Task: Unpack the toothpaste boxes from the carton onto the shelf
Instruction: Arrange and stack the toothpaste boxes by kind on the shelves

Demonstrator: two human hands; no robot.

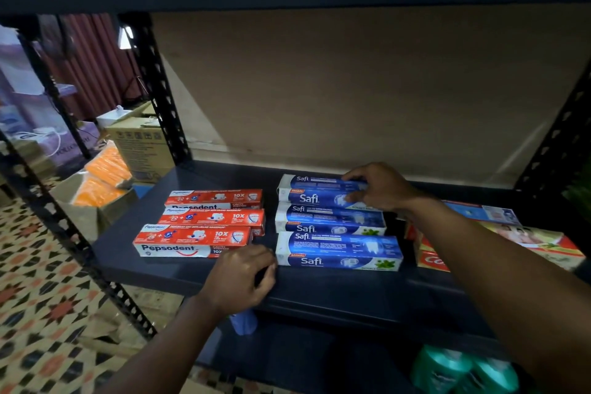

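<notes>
Six long cardboard toothpaste boxes [275,227] are laid flat on a dark metal shelf board [351,288], in two neat columns. On the left, three red-and-white Pepsodent boxes [212,217] are lined up one behind another; just beside them, three blue-and-white Safi boxes [329,221] are set the same way. The rearmost blue box [315,190] is clasped by the right hand [380,185], fingers over its top and thumb against its front face, seemingly to square it against its neighbour. The left hand [240,278] is curled at the shelf's front edge, just beside the front red box [192,241]; whether anything is held in it cannot be told. Further right, a few red-and-yellow boxes [543,243] are partly hidden by the right forearm. An open brown cardboard carton [86,214] holding orange packs is seen on the patterned floor to the left; whether it is the task's carton cannot be told. The unpacking is judged well advanced, though much shelf space behind the rows is unfilled; how many boxes remain is not shown.
</notes>
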